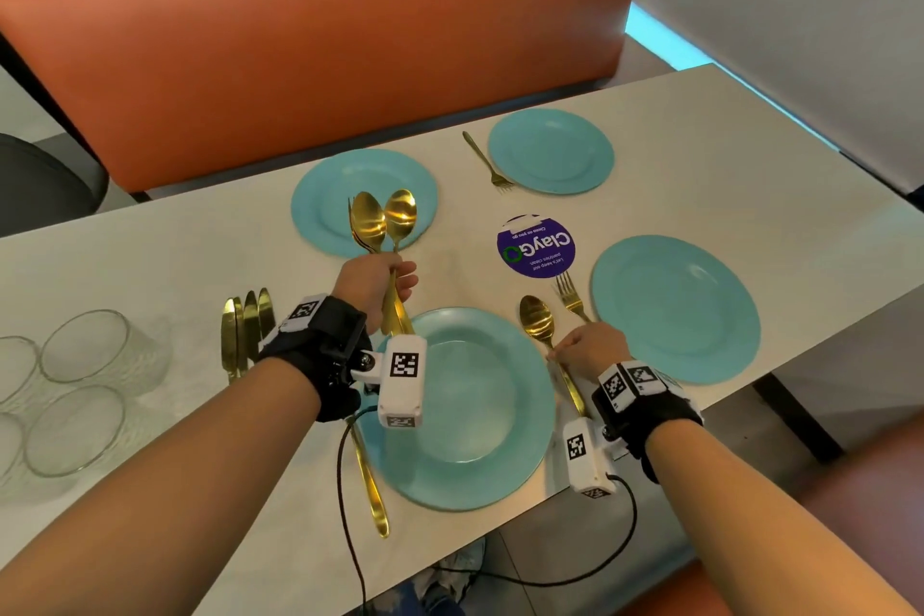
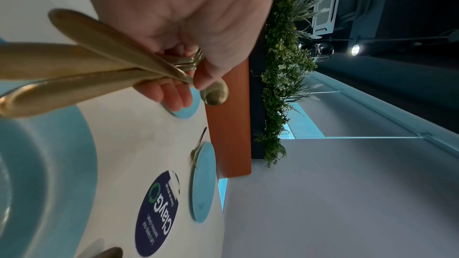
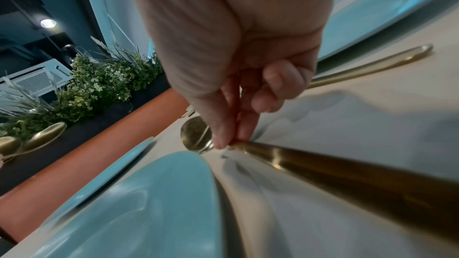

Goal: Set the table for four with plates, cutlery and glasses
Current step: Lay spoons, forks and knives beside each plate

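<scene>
Several teal plates lie on the white table (image 1: 150, 265). The near plate (image 1: 465, 410) is in front of me. My left hand (image 1: 395, 283) grips a bundle of gold spoons (image 1: 385, 215) upright above the table, between the near plate and the far-left plate (image 1: 330, 195); a fork shows behind them. In the left wrist view my left hand (image 2: 178, 79) curls round the bundle's handles (image 2: 99, 60). My right hand (image 1: 567, 353) pinches the handle of a gold spoon (image 1: 536, 318) lying right of the near plate. My right hand's fingertips (image 3: 223, 140) meet on that spoon's handle (image 3: 335, 172).
A gold fork (image 1: 370, 480) lies left of the near plate, another fork (image 1: 570, 295) left of the right plate (image 1: 675, 310), a third fork (image 1: 487, 163) by the far-right plate (image 1: 550, 150). Gold knives (image 1: 247, 330) and several glasses (image 1: 85, 345) sit at left. A purple sticker (image 1: 536, 246) marks the middle.
</scene>
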Motion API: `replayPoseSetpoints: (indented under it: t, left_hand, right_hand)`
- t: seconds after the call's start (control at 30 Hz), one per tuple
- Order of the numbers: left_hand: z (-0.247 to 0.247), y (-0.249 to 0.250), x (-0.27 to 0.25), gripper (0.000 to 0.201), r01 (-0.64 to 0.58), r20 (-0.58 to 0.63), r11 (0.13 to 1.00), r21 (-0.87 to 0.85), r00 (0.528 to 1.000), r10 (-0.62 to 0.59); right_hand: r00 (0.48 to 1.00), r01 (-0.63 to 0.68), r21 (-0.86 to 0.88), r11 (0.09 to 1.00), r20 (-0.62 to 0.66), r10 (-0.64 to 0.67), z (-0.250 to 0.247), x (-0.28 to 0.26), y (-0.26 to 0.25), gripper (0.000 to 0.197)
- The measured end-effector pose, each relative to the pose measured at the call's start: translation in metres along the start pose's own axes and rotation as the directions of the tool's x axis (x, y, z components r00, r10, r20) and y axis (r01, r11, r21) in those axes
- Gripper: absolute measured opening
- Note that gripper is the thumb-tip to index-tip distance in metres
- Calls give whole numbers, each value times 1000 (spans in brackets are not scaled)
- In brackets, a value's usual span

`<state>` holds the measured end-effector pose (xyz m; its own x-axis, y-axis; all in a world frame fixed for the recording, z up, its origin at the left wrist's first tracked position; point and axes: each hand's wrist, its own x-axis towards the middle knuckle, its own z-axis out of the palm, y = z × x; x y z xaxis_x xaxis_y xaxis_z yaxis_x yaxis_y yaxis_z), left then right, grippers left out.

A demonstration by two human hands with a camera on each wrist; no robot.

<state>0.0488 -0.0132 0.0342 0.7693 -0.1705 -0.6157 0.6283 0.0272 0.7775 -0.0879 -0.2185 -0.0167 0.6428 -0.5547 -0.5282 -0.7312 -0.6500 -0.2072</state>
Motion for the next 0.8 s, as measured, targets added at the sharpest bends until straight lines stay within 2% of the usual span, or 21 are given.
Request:
replayPoseSetpoints:
  t: [0.3, 0.8]
  left_hand:
    - [-3, 12, 5, 14, -14, -23, 1000, 1, 1000, 14]
    - [14, 0, -1, 16, 4, 10, 1000, 2, 1000, -4]
  right_hand:
    - [1000, -10, 1, 1000, 15, 10, 5, 10, -5, 44]
    - [999, 13, 94, 995, 29, -16, 5, 5, 2, 28]
